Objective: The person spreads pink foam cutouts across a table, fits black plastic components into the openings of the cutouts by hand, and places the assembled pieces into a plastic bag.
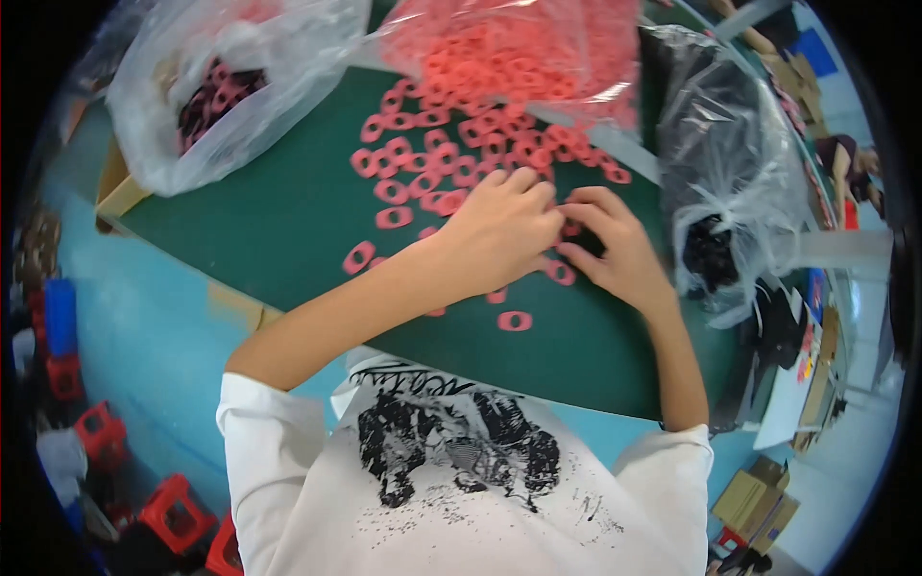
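Both my hands meet over a scatter of small pink oval plastic pieces [394, 217], each with a hole in the middle. My left hand [507, 228] has its fingers curled, and its back hides whatever they grip. Against its fingertips my right hand [613, 248] bends its thumb and forefinger inward. A bit of pink shows between them, too small to tell whether it is held or lies behind. One loose pink piece [515, 321] rests nearer me, and another [560, 273] is just below my right thumb.
On the green table [259, 230], an open clear bag [279, 125] at the left holds dark and pink pieces. At the back a large clear bag [538, 58] is full of pink pieces. A knotted clear bag [740, 192] with black pieces lies right. Red stools [178, 514] stand at lower left.
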`<state>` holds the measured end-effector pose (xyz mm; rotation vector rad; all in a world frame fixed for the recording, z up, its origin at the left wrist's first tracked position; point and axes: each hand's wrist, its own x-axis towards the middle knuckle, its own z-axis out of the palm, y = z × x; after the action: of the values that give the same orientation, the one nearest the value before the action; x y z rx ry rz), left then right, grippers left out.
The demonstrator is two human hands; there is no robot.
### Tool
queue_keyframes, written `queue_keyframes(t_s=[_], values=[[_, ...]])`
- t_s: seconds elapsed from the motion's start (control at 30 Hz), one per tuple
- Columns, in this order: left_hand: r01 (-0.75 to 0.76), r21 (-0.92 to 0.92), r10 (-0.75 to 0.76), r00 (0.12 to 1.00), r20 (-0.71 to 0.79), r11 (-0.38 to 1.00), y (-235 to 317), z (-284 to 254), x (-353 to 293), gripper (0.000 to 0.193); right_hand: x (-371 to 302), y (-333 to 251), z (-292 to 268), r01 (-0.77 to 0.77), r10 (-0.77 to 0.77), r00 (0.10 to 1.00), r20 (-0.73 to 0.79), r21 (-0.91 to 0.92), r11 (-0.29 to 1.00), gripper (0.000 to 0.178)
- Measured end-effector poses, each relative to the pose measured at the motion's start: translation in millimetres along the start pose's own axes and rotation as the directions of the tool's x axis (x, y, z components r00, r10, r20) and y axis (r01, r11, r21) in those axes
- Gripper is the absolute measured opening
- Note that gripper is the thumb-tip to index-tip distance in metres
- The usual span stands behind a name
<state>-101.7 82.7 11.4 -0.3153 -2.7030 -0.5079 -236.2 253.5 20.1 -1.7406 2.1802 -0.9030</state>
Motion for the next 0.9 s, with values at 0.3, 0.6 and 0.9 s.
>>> queue_keyframes(t_s=[0.3, 0.6, 0.9], values=[[0.120, -0.128, -0.117, 0.993, 0.034, 0.984, 2.7, -1.3, -3.9, 0.015, -17.3, 13.4, 0.0, -0.019, 0.036, 0.988, -0.147, 0.119, 0.993, 0.022], [0.214, 0.010, -0.214, 0.977, 0.027, 0.977, -9.9, -0.5, -16.5, 0.008, -0.3, 7.3, 18.0, 0.078, -0.166, 0.912, -0.375, -0.240, 0.968, 0.021], [0.318, -0.100, -0.327, 0.940, -0.095, 0.943, -37.5, -47.6, -25.8, 0.012, -6.8, -14.4, 24.3, 0.111, -0.152, 0.961, -0.230, -0.183, 0.977, 0.011]])
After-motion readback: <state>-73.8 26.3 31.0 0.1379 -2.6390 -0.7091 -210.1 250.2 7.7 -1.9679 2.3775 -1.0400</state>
